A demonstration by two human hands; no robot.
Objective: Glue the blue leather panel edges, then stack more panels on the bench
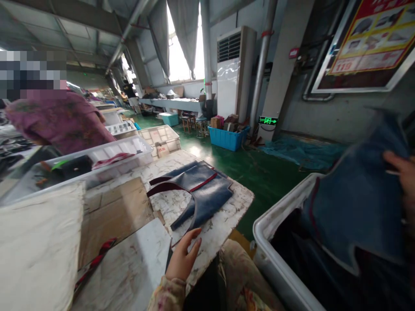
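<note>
My right hand [402, 168], at the far right edge, grips a large blue leather-like panel [359, 194] with a dark red seam. The panel hangs over a white plastic bin [279, 216] with more dark blue pieces inside; it is slightly blurred. My left hand [184, 258] is at the near edge of the worn white worktable [236, 207], thumb and index finger apart, holding nothing visible. Just beyond it lie blue cut pieces [207, 185] with curved straps and dark red trim, stacked on the tabletop. Whether the left fingertips touch the lowest strap, I cannot tell.
Left on the table are a cardboard piece [116, 211], pale boards [39, 246] and a red-and-black strip [97, 261]. A long white tray [119, 162] stands behind, beside a person in a purple top [61, 116]. A blue crate [228, 137] sits on the green floor.
</note>
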